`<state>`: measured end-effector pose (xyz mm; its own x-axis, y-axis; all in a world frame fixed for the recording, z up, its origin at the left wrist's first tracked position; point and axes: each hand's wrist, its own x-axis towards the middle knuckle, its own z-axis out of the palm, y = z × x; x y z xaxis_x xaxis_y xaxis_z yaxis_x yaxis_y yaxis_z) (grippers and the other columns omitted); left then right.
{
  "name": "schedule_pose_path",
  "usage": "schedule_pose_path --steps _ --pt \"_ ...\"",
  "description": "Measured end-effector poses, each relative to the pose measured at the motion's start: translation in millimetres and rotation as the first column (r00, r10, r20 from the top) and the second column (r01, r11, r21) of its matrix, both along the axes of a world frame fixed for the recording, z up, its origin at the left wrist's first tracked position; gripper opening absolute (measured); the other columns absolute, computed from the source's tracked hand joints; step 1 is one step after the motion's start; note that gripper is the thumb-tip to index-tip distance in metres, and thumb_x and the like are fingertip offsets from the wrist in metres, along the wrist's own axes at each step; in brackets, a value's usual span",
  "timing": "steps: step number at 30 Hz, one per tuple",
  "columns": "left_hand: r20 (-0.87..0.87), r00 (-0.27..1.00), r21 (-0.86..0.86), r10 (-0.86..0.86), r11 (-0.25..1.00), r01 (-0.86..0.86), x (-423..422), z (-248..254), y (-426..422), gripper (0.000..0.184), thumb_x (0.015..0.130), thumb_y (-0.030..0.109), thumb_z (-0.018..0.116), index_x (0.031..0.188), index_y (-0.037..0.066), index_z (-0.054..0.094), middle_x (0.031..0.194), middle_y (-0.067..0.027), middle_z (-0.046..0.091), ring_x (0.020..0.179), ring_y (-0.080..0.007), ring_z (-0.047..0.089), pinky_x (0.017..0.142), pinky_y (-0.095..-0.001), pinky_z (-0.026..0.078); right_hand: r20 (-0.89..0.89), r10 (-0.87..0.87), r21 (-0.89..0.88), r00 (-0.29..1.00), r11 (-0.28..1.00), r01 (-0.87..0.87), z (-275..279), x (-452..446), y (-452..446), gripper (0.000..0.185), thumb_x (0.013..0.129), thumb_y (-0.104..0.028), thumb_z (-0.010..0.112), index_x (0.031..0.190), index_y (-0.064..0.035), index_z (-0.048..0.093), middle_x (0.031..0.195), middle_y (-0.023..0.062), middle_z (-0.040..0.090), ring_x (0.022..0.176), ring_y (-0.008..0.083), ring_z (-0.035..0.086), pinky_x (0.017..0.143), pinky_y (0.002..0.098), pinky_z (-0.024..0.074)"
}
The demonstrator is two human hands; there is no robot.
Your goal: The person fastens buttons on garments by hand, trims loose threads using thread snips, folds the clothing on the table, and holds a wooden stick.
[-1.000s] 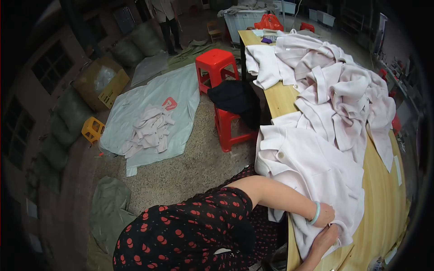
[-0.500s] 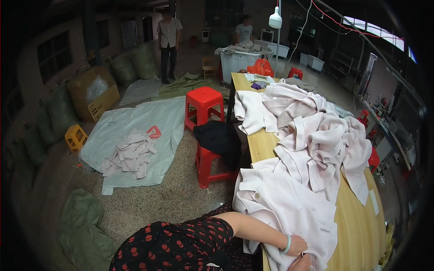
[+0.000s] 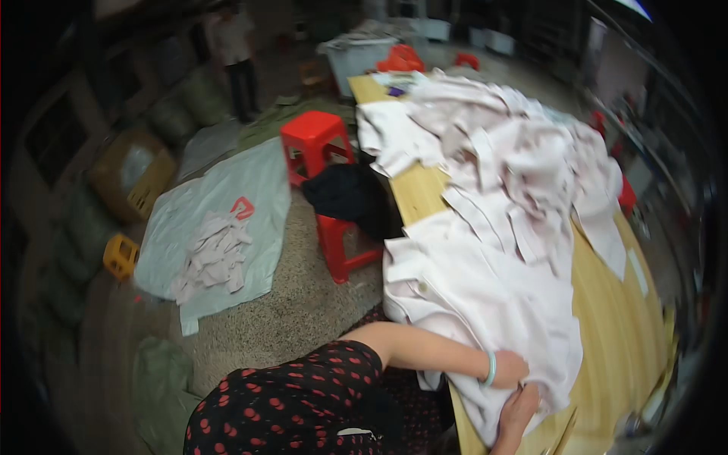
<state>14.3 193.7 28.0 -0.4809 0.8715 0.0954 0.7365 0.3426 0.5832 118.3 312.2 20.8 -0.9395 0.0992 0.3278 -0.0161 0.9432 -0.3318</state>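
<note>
Toward the lower right of the frame, a pale garment (image 3: 485, 303) lies spread along the near side of the table (image 3: 618, 341), a button (image 3: 422, 287) showing near its upper left corner and its lower part hanging close to the table edge. At that lower part the left hand (image 3: 509, 369), with a light bracelet (image 3: 491, 368) at the wrist, meets the right hand (image 3: 518, 409). The fingers of both are bent and drawn narrow, holding a fold of the cloth between them; blur hides the finer grip.

As for how far things have got, the garment is laid out, and the handling at its lower part looks to be underway. Whether that spot is finished cannot be told.

Just above it, in the upper right, a heap of similar pale garments (image 3: 523, 152) lies loose and overlapping; nothing shows which of these have been worked on. Near the bottom edge, right of the hands, is a slim pointed object (image 3: 566, 431), too blurred to identify.

Farther out, left of the table, black cloth (image 3: 350, 196) lies by a red stool (image 3: 312, 127). At centre left, a small pale pile (image 3: 216, 254) rests on a sheet (image 3: 262, 174) on the floor, and a person (image 3: 235, 57) stands in the upper left.
</note>
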Motion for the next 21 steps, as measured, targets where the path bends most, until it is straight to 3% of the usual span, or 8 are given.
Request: schedule_pose_path --steps 3,4,6,8,10,13,21 --pt "0.003 1.0 -0.04 0.025 0.999 -0.025 -2.2 -2.3 2.4 0.018 0.074 0.014 0.047 0.082 0.002 0.058 0.084 -0.0177 0.06 0.081 -0.0324 0.058 0.072 -0.0413 0.046 0.09 0.017 -0.07 0.996 0.997 -0.011 10.7 -2.0 -1.6 0.004 0.074 0.0 0.045 0.077 0.0027 0.046 0.076 0.024 0.047 0.075 0.0408 0.044 0.065 0.0475 0.0331" --pt "-0.099 0.995 0.074 0.006 0.997 0.001 -1.2 -12.1 2.2 0.017 0.074 0.014 0.048 0.082 0.002 0.057 0.082 -0.0176 0.059 0.079 -0.0326 0.057 0.071 -0.0416 0.046 0.05 0.047 -0.069 0.998 0.997 -0.044 15.1 -1.2 -0.9 0.004 0.074 0.0 0.045 0.078 0.0024 0.046 0.076 0.0235 0.048 0.074 0.0403 0.045 0.065 0.0468 0.0337" --pt "-0.107 0.994 0.028 -0.031 0.999 0.034 -2.0 -2.8 1.0 0.014 0.071 0.012 0.05 0.079 0.002 0.055 0.08 -0.0172 0.058 0.076 -0.0322 0.057 0.067 -0.0417 0.046 -0.011 0.043 -0.121 0.999 0.992 -0.044 16.9 -2.2 0.8 0.005 0.071 0.003 0.045 0.075 0.001 0.047 0.072 0.0208 0.05 0.074 0.0388 0.047 0.068 0.0457 0.035" --pt "-0.24 0.968 0.15 -0.068 0.983 0.106 -3.5 -5.0 0.8 0.01 0.069 0.011 0.051 0.075 0.002 0.052 0.072 -0.0151 0.054 0.07 -0.0311 0.055 0.062 -0.0412 0.046 -0.025 0.054 -0.116 0.998 0.992 -0.057 12.3 0.0 6.4 0.007 0.07 0.003 0.046 0.076 0.0002 0.047 0.072 0.0194 0.05 0.074 0.0365 0.048 0.071 0.0436 0.036" --pt "-0.304 0.947 0.135 -0.106 0.979 0.153 -5.0 -4.1 0.8 0.011 0.07 0.011 0.052 0.075 0.002 0.049 0.072 -0.0135 0.052 0.068 -0.03 0.054 0.061 -0.0404 0.045 -0.057 0.068 -0.131 0.996 0.989 -0.075 11.6 0.5 10.2 0.009 0.069 0.004 0.047 0.077 -0.0001 0.047 0.073 0.0187 0.05 0.075 0.0358 0.048 0.071 0.0424 0.0364" --pt "-0.285 0.949 0.055 -0.135 0.986 0.157 -6.8 2.6 -2.0 0.012 0.07 0.011 0.052 0.076 0.002 0.049 0.072 -0.0134 0.052 0.068 -0.0302 0.054 0.061 -0.0403 0.045 -0.08 0.086 -0.164 0.993 0.982 -0.098 9.7 -0.8 9.1 0.012 0.068 0.005 0.05 0.079 0.0004 0.046 0.075 0.0182 0.049 0.077 0.036 0.048 0.072 0.0417 0.0369" --pt "-0.203 0.953 0.055 -0.225 0.969 0.24 -12.2 4.3 -2.6 0.011 0.073 0.011 0.05 0.077 0.0 0.048 0.071 -0.0145 0.053 0.069 -0.0338 0.053 0.06 -0.0415 0.044 -0.048 0.131 -0.266 0.99 0.954 -0.139 5.8 0.1 18.5 0.01 0.073 0.002 0.047 0.083 0.0002 0.049 0.078 0.0165 0.052 0.079 0.0354 0.049 0.072 0.0408 0.0382"
